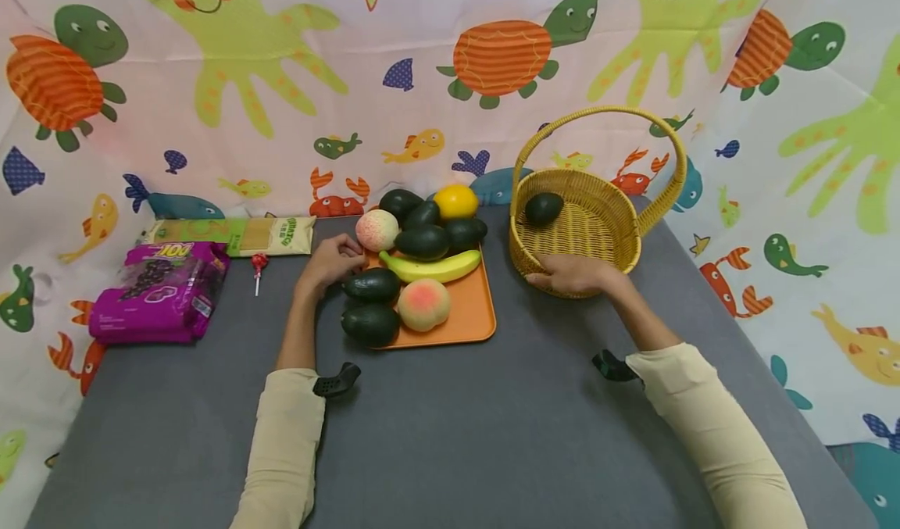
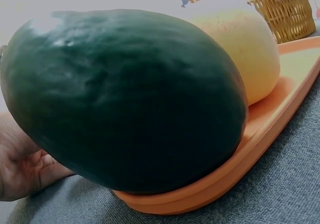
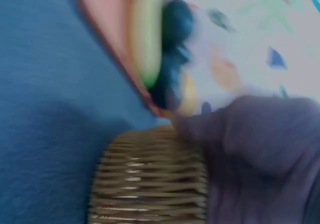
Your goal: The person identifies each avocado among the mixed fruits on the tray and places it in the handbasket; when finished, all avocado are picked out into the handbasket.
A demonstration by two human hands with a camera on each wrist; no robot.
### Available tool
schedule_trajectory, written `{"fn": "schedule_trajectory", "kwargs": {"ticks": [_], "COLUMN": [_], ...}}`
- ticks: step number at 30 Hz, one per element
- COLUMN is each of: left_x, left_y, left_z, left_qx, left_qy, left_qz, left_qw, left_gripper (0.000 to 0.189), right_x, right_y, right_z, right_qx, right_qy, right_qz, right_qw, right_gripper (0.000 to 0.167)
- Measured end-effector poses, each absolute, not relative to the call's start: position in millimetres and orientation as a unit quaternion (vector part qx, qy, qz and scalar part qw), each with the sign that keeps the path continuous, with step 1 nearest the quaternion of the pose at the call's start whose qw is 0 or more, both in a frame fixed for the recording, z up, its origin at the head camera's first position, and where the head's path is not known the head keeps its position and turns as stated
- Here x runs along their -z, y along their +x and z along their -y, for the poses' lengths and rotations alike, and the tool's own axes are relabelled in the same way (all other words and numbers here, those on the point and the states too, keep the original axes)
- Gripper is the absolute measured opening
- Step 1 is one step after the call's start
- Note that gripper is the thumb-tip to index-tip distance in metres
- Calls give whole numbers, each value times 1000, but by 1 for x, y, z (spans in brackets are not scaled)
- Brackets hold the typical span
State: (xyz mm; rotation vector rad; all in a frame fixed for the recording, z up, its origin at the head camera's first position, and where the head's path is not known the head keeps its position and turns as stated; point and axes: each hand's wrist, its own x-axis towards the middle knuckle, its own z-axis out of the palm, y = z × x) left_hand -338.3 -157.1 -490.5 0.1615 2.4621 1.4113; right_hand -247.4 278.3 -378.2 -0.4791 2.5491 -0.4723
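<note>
My left hand (image 1: 333,260) grips the left edge of an orange tray (image 1: 473,310), beside a speckled pinkish peach (image 1: 377,230) and a dark green avocado (image 1: 371,285). In the left wrist view that avocado (image 2: 125,99) hides part of the fingers. My right hand (image 1: 573,273) is over the front rim of a yellow woven basket (image 1: 576,236); its fingers point left with nothing visible in them. One avocado (image 1: 544,209) lies inside the basket. Several more avocados, a banana (image 1: 439,266), a second peach (image 1: 424,305) and a yellow lemon (image 1: 455,201) are heaped on the tray.
Left of the tray lie a purple grape-printed packet (image 1: 162,293), a flat noodle packet (image 1: 267,236) and a red lollipop (image 1: 258,267). The basket's tall handle (image 1: 605,111) arches above it. A sea-animal printed cloth (image 1: 422,99) hangs behind the grey table (image 1: 450,435).
</note>
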Motion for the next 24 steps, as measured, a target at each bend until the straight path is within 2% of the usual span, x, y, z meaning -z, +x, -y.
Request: {"fn": "schedule_trajectory", "kwargs": {"ticks": [3,4,11,24], "left_x": [490,490,489,490], "left_y": [-338,-338,-337,-339], "left_z": [161,162,165,160], "left_qx": [-493,-493,-494,-507], "left_qy": [52,52,52,57], "left_qz": [-856,-856,-853,-846], "left_qw": [149,149,160,154], "left_gripper": [27,28,31,28], "right_x": [391,394,402,392], "right_y": [-245,-247,-263,-278], "right_z": [-262,-257,-227,-212], "right_qx": [141,134,115,124], "right_qy": [-172,-166,-140,-108], "right_qz": [-952,-957,-965,-958], "right_qw": [210,198,190,235], "right_gripper": [31,29,48,45]}}
